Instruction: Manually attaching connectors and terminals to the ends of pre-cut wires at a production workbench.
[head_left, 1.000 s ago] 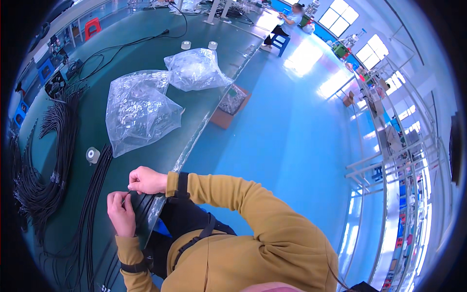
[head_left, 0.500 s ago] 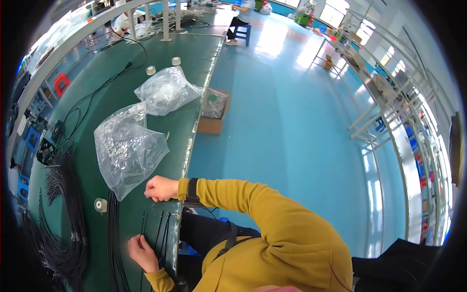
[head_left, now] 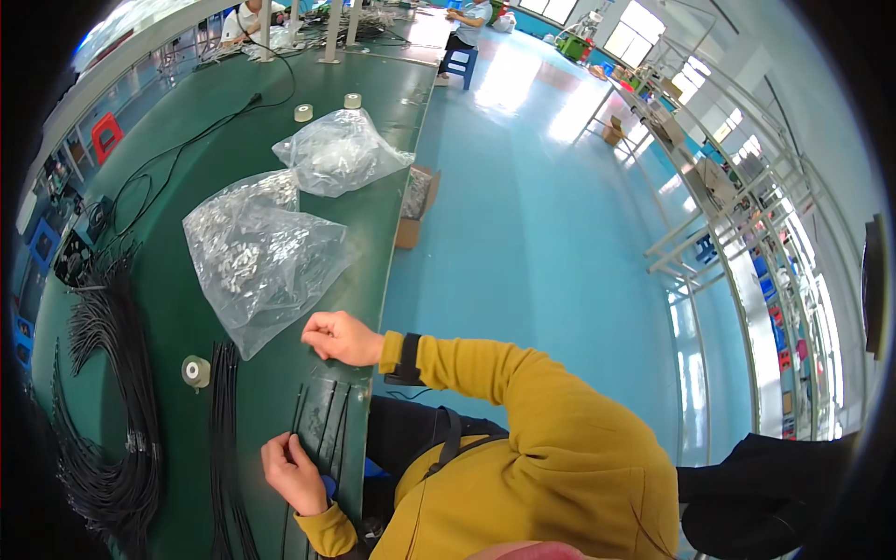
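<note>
"What stood furthest left?"

"A red stool [head_left: 106, 137], beyond the far side of the table. Then, on the green tabletop [head_left: 173, 299], a thick curved bundle of black cables [head_left: 135, 373]."

"And next to that?"

"A pale tape roll [head_left: 196, 371] near the left edge, then a straight bundle of black cables [head_left: 227, 448] lying lengthwise. Above it, a clear plastic bag [head_left: 261, 261] of small white pieces slumped on the surface, touching a second clear bag [head_left: 341, 154] further up."

"Where were the hands?"

"Near the table's right edge. The left hand [head_left: 294, 471] had thumb and fingertips pinched on a thin black cable [head_left: 299, 411], which lay along the tabletop just right of the straight bundle. More loose cables [head_left: 342, 420] lay beside it, toward the edge. The right hand [head_left: 343, 338] was above them, near the first bag's lower corner, its fingers curled; I couldn't tell whether anything was in them."

"And past the edge?"

"An open cardboard box [head_left: 411, 210] sat close by the table's side. Further off, a person [head_left: 469, 17] sat on a blue stool [head_left: 460, 65]. The glossy blue floor [head_left: 523, 243] ran across to metal-framed benches and racks [head_left: 737, 280] along the right, with bright windows [head_left: 635, 33] behind."
</note>
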Motion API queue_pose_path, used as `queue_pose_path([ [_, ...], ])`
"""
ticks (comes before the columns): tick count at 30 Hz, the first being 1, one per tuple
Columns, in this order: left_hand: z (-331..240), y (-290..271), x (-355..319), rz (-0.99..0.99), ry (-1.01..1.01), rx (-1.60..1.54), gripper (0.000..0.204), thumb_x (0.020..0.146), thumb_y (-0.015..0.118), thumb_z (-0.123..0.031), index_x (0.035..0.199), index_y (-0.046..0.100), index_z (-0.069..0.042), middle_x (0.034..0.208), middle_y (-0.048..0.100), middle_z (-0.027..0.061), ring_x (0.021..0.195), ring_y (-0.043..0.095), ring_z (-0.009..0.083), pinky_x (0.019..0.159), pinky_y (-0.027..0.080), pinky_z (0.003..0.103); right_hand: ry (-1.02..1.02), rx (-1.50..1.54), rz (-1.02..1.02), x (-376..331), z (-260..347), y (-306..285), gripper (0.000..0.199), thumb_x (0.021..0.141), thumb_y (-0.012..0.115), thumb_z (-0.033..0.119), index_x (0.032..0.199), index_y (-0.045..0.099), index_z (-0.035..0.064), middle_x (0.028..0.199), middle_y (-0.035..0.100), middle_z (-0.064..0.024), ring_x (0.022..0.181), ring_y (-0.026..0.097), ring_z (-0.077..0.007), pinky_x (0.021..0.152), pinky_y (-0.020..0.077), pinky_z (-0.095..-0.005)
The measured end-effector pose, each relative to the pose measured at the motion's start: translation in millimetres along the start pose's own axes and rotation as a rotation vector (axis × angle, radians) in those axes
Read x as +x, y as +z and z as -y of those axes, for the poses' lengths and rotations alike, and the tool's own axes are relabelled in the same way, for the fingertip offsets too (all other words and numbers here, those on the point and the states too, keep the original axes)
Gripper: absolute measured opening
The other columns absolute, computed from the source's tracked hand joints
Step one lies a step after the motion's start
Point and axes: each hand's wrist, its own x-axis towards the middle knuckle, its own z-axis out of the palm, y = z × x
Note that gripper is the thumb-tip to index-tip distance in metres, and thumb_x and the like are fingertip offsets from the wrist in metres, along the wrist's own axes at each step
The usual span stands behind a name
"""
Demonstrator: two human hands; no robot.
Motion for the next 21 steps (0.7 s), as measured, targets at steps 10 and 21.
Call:
queue_pose_path([
  [10,2.7,1.0,-0.1,-0.017,-0.008,-0.033,0.005,0.085,0.06,-0.001,0.088,0.06,0.004,0.08,0.055,0.0148,0.066,0.054,0.0289,0.059,0.045,0.036,0.014,-0.071,-0.041,-6.3,0.4,1.4,0.013,0.096,0.055,0.013,0.094,0.057,0.0005,0.071,0.056,0.0004,0.062,0.051,-0.0058,0.058,0.0426,-0.0228],
  [21,5.3,-0.4,0.0,-0.01,-0.049,-0.078,0.007,0.084,0.059,0.001,0.091,0.061,0.004,0.083,0.056,0.015,0.067,0.055,0.0287,0.059,0.045,0.036,-0.018,-0.118,-0.084,-6.8,0.8,8.1,0.011,0.094,0.056,0.011,0.09,0.057,0.0008,0.065,0.056,-0.0002,0.059,0.049,-0.0055,0.056,0.0416,-0.0234],
])
